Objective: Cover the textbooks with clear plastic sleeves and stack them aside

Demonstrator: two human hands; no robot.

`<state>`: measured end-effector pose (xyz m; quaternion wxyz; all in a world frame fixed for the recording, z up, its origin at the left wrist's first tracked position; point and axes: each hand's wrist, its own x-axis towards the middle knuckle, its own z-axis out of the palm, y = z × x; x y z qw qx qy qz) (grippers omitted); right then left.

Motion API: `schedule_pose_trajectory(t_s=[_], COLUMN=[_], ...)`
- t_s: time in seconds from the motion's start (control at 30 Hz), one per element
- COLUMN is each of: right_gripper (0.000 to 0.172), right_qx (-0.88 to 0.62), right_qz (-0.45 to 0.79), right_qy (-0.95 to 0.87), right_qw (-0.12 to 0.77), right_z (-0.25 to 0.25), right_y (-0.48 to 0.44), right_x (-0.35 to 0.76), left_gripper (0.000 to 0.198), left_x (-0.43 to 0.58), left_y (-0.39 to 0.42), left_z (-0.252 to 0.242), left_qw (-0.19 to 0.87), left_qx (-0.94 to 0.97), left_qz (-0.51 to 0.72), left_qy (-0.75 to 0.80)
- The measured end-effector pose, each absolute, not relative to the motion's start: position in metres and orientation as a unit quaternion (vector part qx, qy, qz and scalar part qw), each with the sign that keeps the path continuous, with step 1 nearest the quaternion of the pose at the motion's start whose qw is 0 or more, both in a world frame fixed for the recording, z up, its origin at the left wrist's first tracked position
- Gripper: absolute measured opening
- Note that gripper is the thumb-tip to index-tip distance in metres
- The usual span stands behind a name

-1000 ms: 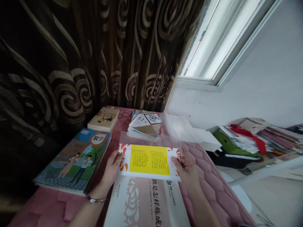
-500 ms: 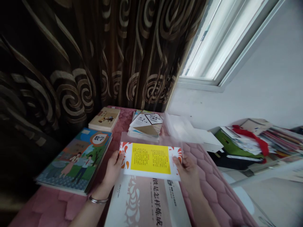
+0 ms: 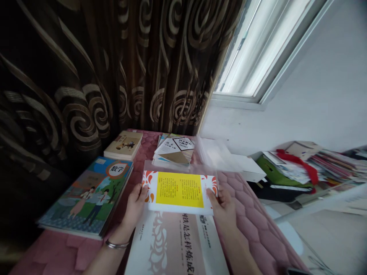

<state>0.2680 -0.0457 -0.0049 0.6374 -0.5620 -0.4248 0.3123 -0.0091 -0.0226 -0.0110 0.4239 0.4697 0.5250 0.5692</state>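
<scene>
A book (image 3: 174, 244) with a grey-pink cover and large black characters lies close in front of me. Its white flap (image 3: 180, 190), with a yellow text panel and red-orange leaf patterns, is folded outward at the far end. Clear plastic film (image 3: 172, 167) extends beyond the flap. My left hand (image 3: 135, 206) pinches the flap's left edge between thumb and fingers. At the opposite edge, my right hand (image 3: 225, 208) grips the flap, its thumb on top. How the film is held under the fingers is hidden.
A blue-green textbook stack (image 3: 88, 194) and a smaller tan stack (image 3: 124, 146) rest at left on the pink quilted cover (image 3: 243, 198). Further back are white workbooks (image 3: 174, 149) and clear plastic sheets (image 3: 215, 152). Papers and a green bag (image 3: 272, 170) lie right. Dark curtains (image 3: 143, 68) hang behind.
The whole view has shifted slightly, so things sit a little further left. Both hands keep their hold on the flap. A dark object at the bottom right edge shows more.
</scene>
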Motion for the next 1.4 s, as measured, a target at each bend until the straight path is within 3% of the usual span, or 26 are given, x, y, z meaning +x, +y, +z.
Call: schedule_pose_trajectory(t_s=[0.13,0.33,0.6,1.4], right_gripper=[0.042,0.051,0.052,0.049], right_qx=[-0.558,-0.590,-0.572,-0.549], right_qz=[0.346,0.300,0.298,0.341], right_qy=[-0.398,-0.383,-0.360,-0.365], right_qw=[0.641,0.644,0.674,0.670], right_z=[-0.002,-0.007,-0.011,0.001], right_y=[-0.046,-0.044,-0.044,-0.050], right_x=[0.264,0.262,0.260,0.259], left_gripper=[0.040,0.038,0.033,0.041], left_x=[-0.010,-0.008,-0.008,-0.005], left_y=[-0.022,-0.025,-0.027,-0.027], left_z=[-0.015,-0.010,-0.006,-0.008], left_qw=[0.411,0.431,0.467,0.405], left_qx=[0.486,0.447,0.436,0.466], left_qz=[0.561,0.581,0.590,0.584], left_qy=[0.529,0.527,0.495,0.526])
